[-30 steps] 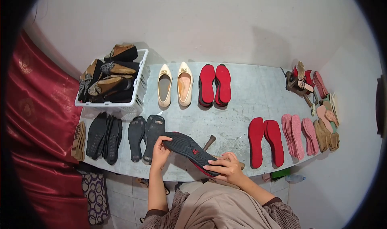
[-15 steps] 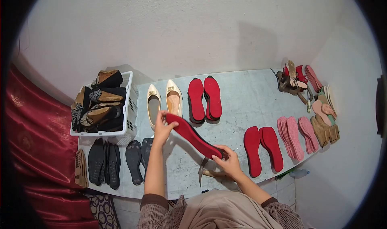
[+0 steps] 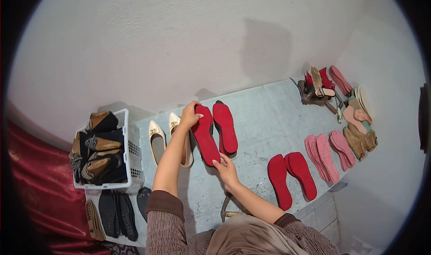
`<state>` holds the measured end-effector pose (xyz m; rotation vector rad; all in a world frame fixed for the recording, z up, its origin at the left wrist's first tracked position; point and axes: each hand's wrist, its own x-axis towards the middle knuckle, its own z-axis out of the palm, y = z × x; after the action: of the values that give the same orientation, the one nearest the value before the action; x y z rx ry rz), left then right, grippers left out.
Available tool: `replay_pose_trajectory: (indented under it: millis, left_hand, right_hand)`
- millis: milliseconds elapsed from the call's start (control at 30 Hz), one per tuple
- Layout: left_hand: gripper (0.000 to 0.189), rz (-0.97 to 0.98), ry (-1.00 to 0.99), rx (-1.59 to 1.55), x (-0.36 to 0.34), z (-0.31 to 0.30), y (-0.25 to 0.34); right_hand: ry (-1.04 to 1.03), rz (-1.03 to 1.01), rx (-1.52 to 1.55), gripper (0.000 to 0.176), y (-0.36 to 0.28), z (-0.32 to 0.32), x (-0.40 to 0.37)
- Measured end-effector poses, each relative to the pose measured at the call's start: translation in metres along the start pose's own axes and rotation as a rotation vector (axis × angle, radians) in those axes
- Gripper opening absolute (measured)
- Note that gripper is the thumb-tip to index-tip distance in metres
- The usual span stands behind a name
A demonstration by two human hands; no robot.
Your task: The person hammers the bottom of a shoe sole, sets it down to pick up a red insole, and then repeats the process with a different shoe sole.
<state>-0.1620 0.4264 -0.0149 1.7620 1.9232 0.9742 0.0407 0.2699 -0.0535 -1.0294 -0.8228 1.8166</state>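
Both hands are closed on one red-topped shoe sole point(image 3: 205, 138) with a dark underside. My left hand point(image 3: 191, 115) grips its far end, fingers over the edge and thumb on the red face. At the near end, my right hand point(image 3: 226, 169) pinches it with the thumb on top. The sole overlaps the spot where the left red stack lay, so that stack is hidden. Just to its right lies another stack of red soles point(image 3: 226, 129). On the left stand two cream pointed flats point(image 3: 156, 142), one partly behind my left arm.
A white basket point(image 3: 128, 165) full of dark shoes stands left, with black soles point(image 3: 109, 214) before it. Right are two more groups of red soles point(image 3: 279, 183), pink soles point(image 3: 321, 158) and tools and scraps point(image 3: 314, 91). A hammer point(image 3: 225, 212) lies near the front edge.
Both hands have carried the red sole forward from mid-table and turned it lengthwise, over the left red stack. The camera view has tilted and shifted.
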Motion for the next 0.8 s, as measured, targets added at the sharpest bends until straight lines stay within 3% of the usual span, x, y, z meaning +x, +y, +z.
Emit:
replay_pose_trajectory:
  millis: [467,567,633,800]
  left_hand:
    - [0.049,0.014,-0.142,0.065,0.045,0.046,-0.048]
    - [0.049,0.007,-0.157,0.294,0.040,0.047,-0.044]
    - [0.049,-0.013,-0.152,0.288,0.041,0.050,-0.049]
    - [0.052,-0.044,-0.113,0.394,0.035,0.055,-0.041]
  right_hand:
    - [0.063,0.048,-0.081,0.051,0.016,-0.006,0.037]
    - [0.076,0.056,-0.107,0.053,0.013,-0.006,0.035]
    - [0.056,-0.088,-0.422,0.060,0.014,-0.011,0.038]
    - [-0.044,-0.106,-0.544,0.066,0.001,-0.014,0.011]
